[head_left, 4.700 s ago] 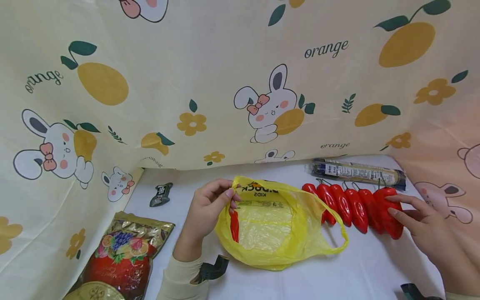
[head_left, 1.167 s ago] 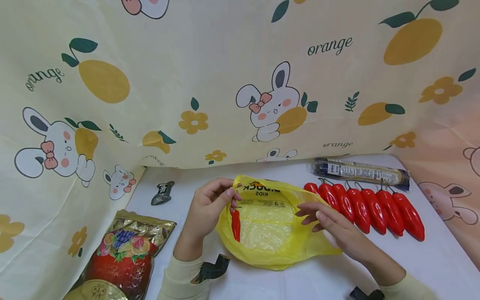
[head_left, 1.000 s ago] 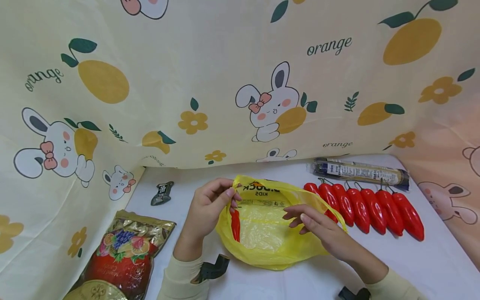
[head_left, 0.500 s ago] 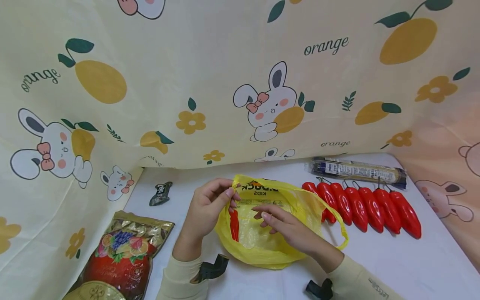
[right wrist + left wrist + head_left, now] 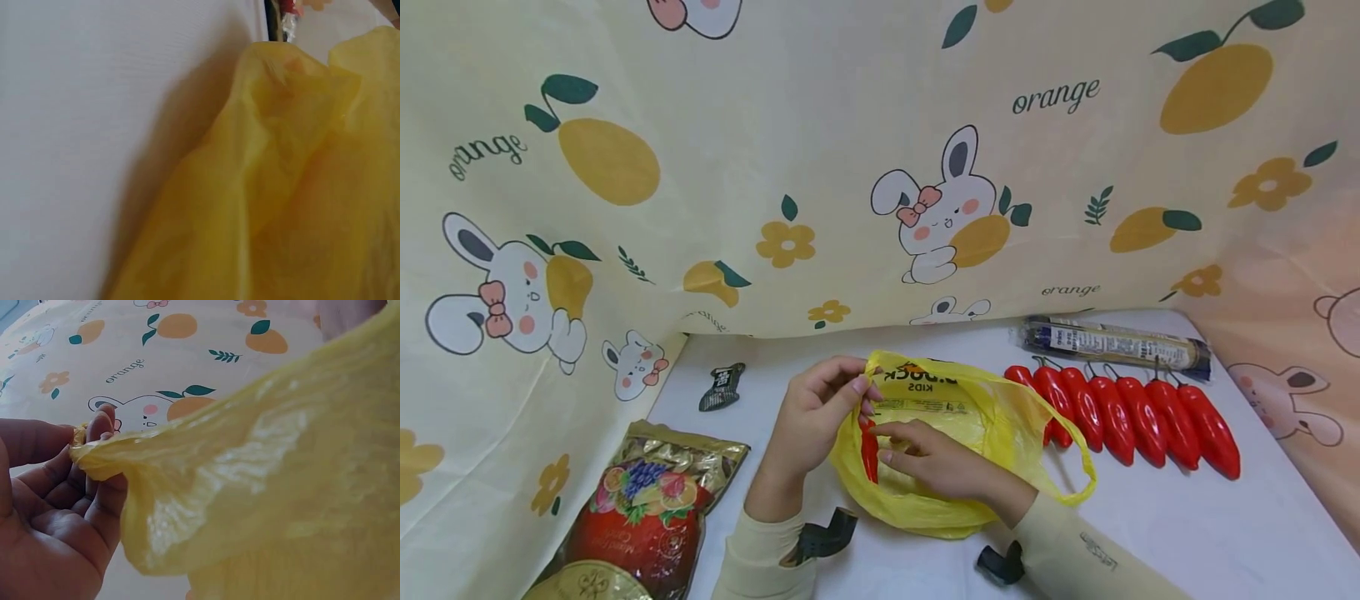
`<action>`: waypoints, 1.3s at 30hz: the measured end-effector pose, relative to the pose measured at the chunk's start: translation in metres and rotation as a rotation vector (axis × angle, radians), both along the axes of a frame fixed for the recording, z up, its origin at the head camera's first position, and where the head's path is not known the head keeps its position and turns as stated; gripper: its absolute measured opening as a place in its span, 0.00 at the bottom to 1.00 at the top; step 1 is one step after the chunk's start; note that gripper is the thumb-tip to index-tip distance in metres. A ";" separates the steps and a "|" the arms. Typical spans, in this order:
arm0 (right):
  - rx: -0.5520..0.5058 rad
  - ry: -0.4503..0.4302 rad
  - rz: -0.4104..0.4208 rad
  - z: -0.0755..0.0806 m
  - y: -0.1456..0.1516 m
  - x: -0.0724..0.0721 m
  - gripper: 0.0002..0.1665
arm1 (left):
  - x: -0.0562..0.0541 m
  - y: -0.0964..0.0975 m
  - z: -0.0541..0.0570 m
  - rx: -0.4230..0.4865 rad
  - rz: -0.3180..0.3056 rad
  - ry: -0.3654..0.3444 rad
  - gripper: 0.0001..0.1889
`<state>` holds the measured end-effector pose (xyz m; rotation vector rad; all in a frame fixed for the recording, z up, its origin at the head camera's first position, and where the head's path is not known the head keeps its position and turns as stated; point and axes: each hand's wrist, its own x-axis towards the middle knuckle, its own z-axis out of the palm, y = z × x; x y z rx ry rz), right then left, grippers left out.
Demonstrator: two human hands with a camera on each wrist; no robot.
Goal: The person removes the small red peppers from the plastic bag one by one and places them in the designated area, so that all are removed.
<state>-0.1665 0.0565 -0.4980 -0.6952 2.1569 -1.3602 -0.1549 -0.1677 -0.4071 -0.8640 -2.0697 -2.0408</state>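
Note:
My left hand (image 5: pixel 812 417) pinches the left rim of a yellow plastic bag (image 5: pixel 925 517), holding its mouth open. The gathered plastic between thumb and fingers shows in the left wrist view, where the bag (image 5: pixel 250 481) stretches to the right. Inside the bag, by its left wall, lies a red chili pepper (image 5: pixel 868 452). My right hand (image 5: pixel 932 458) is in the bag's mouth, thumb and index fingertips at the pepper's right edge; whether they touch it cannot be made out. The right wrist view holds mostly yellow plastic (image 5: pixel 250 206), the hand hidden.
Several red chili peppers (image 5: pixel 1116 417) lie in a row right of the bag, the leftmost partly behind its handle. Behind them is a long dark wrapped package (image 5: pixel 1112 343). At left are a small black packet (image 5: pixel 722 387) and a red-gold fruit-print pouch (image 5: pixel 640 517).
My right hand has left the row of peppers, now spread evenly, and moved left into the bag's mouth up to the pepper inside. The left hand keeps its pinch on the rim.

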 end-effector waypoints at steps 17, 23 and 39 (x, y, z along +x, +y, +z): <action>0.046 -0.020 0.000 -0.001 -0.007 -0.007 0.19 | -0.001 0.000 0.000 0.007 -0.003 -0.009 0.09; 0.091 -0.007 -0.043 0.000 -0.011 -0.005 0.18 | -0.001 0.000 0.000 0.007 -0.004 -0.015 0.09; 0.121 0.064 -0.105 -0.003 -0.021 -0.009 0.13 | -0.002 0.000 -0.001 0.011 -0.009 -0.017 0.09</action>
